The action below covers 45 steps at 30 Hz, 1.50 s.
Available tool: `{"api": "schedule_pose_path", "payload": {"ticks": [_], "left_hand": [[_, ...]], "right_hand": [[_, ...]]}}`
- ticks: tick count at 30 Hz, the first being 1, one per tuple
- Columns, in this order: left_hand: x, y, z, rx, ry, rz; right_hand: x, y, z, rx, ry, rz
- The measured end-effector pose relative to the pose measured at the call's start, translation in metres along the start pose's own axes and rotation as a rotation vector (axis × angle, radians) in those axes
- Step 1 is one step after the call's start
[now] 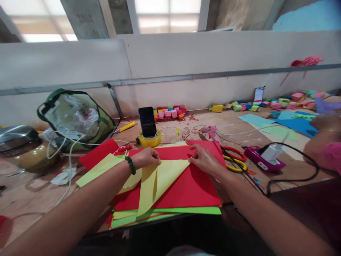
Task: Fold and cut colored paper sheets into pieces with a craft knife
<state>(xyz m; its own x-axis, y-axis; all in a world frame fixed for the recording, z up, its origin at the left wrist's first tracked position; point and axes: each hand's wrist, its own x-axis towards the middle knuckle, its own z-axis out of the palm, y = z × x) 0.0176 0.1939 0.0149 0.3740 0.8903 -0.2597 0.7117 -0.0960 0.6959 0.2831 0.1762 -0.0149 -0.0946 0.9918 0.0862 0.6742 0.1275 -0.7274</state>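
Note:
A sheet of yellow paper (170,177) is bent over on itself above a stack topped with red paper (197,188). My left hand (147,157), with a dark green bead bracelet (130,165) at the wrist, pinches the sheet's upper left edge. At its upper right corner, my right hand (201,158) grips the same sheet between thumb and fingers. Green and orange edges show under the red paper. More pale yellow paper (101,170) lies to the left, partly beneath my left forearm.
Behind the stack, a phone (147,121) stands on a yellow tape roll (150,139). Scissors (236,160) and a purple power strip (263,159) lie right, near a pink glue gun (210,132). Left are a green bag (106,121) and metal pot (23,149). A co-worker's arm (322,142) is far right.

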Motion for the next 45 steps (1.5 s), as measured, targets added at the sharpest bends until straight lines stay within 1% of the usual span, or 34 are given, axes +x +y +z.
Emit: {"api": "schedule_pose_path", "payload": {"ticks": [2, 4, 7, 8, 9, 10, 11, 12, 13, 14, 15, 17, 20, 22, 24, 28, 31, 36, 38, 40, 45], "left_hand": [[0.003, -0.004, 0.004, 0.092, -0.008, 0.021], [0.002, -0.003, 0.007, 0.196, 0.003, 0.038], [-0.003, 0.006, 0.01, 0.326, 0.067, 0.113], [-0.005, 0.011, 0.011, 0.363, 0.071, 0.172], [-0.006, 0.017, 0.012, 0.422, 0.045, 0.267], [-0.006, 0.023, 0.013, 0.494, -0.011, 0.385], [-0.005, 0.028, 0.015, 0.594, -0.098, 0.531], [-0.003, 0.034, 0.016, 0.68, -0.181, 0.648], [0.0, 0.039, 0.017, 0.754, -0.252, 0.739], [0.002, 0.045, 0.018, 0.802, -0.296, 0.786], [0.005, 0.05, 0.02, 0.816, -0.312, 0.789], [0.009, 0.062, 0.023, 0.869, -0.312, 0.754], [0.008, 0.078, 0.031, 0.971, -0.266, 0.69], [0.003, 0.083, 0.037, 0.996, -0.233, 0.669], [-0.004, 0.083, 0.043, 0.986, -0.195, 0.654], [-0.026, 0.072, 0.052, 0.97, -0.157, 0.602], [-0.049, 0.065, 0.06, 0.95, -0.126, 0.576], [-0.089, 0.056, 0.076, 0.927, -0.067, 0.443], [-0.102, 0.05, 0.084, 0.91, 0.008, 0.407], [-0.114, 0.042, 0.093, 0.903, 0.11, 0.389], [-0.134, 0.017, 0.121, 0.971, 0.459, 0.432]], "right_hand": [[-0.001, 0.002, 0.002, -0.075, -0.01, -0.002], [-0.003, 0.003, 0.001, -0.144, -0.02, 0.007], [-0.003, 0.003, -0.003, -0.224, -0.043, 0.021], [-0.003, 0.004, -0.003, -0.245, -0.052, 0.024], [-0.003, 0.004, -0.004, -0.263, -0.06, 0.026], [-0.003, 0.003, -0.004, -0.279, -0.067, 0.028], [-0.002, 0.003, -0.004, -0.293, -0.074, 0.03], [-0.002, 0.003, -0.004, -0.305, -0.081, 0.033], [-0.002, 0.003, -0.004, -0.314, -0.088, 0.035], [-0.002, 0.003, -0.004, -0.323, -0.095, 0.037], [-0.001, 0.002, -0.004, -0.331, -0.101, 0.039], [-0.001, 0.003, -0.004, -0.349, -0.103, 0.042], [0.0, 0.003, -0.004, -0.376, -0.098, 0.047], [0.0, 0.003, -0.005, -0.39, -0.102, 0.051], [0.0, 0.004, -0.005, -0.4, -0.112, 0.052], [0.001, 0.003, -0.004, -0.419, -0.128, 0.055], [0.001, 0.002, -0.003, -0.436, -0.133, 0.059], [0.002, 0.002, -0.003, -0.451, -0.144, 0.066], [0.003, 0.003, -0.003, -0.459, -0.147, 0.061], [0.004, 0.004, -0.003, -0.47, -0.149, 0.056], [0.004, 0.002, -0.004, -0.493, -0.153, 0.057]]}}
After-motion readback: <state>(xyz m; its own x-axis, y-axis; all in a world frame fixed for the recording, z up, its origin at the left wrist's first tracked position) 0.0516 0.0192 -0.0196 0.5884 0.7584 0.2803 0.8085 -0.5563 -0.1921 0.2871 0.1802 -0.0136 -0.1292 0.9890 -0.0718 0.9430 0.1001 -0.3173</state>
